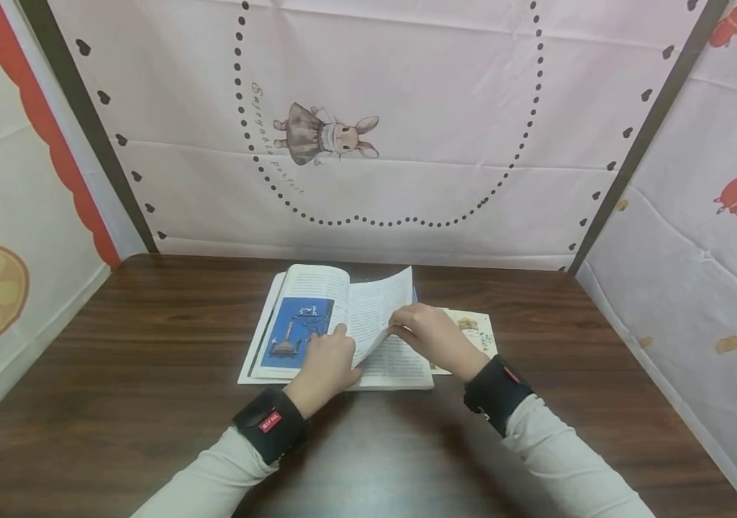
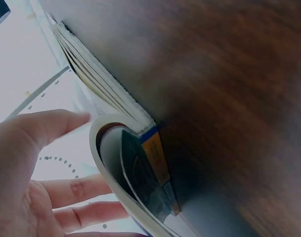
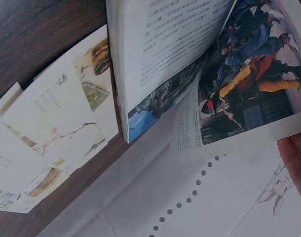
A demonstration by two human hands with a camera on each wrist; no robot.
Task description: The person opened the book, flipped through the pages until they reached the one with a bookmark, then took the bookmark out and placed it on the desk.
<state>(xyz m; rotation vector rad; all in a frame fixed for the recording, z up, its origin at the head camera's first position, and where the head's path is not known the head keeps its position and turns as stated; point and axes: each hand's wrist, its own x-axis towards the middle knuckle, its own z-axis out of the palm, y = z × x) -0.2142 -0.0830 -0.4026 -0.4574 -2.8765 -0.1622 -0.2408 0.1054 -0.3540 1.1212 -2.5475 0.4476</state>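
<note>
An open book lies on the brown table, with a picture on a blue ground on its left page. My left hand rests on the left page near the spine; in the left wrist view its fingers are fairly straight against the curved pages. With my right hand I pinch the edge of a page, which is lifted and bends up from the right side. In the right wrist view a colour picture of figures shows on the raised page; only part of the right hand is visible.
Pale illustrated cards or booklets lie on the table right of the book, partly under it. A printed cloth with a rabbit figure stands behind the table, and more printed cloth hangs at both sides.
</note>
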